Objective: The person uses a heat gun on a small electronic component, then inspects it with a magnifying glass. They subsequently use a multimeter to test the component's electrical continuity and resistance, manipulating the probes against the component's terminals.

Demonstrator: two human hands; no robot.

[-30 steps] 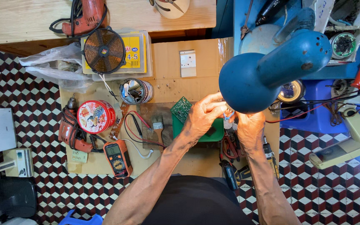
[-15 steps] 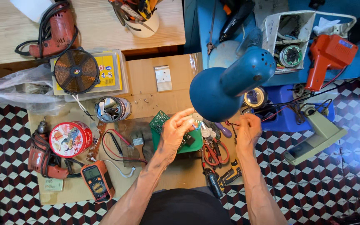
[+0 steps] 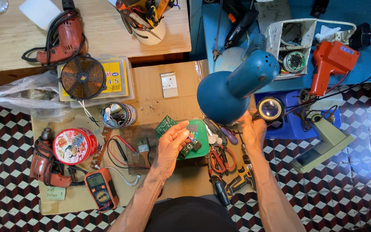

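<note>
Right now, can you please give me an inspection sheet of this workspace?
Surface: cardboard sheet over chequered floor.
Job's things: green circuit board on a green pad.
Clutter: multimeter, red tin, scissors, copper coil.
Hands: left hand holds the board; right hand is beside the blue lamp.
Cables: red and black leads.
Surroundings: red drill, orange soldering gun.

Left hand (image 3: 173, 144) raised mid-frame, fingers (image 3: 181, 129) loosely curled, right hand (image 3: 253, 131) extended further forward, forearms bare
</note>
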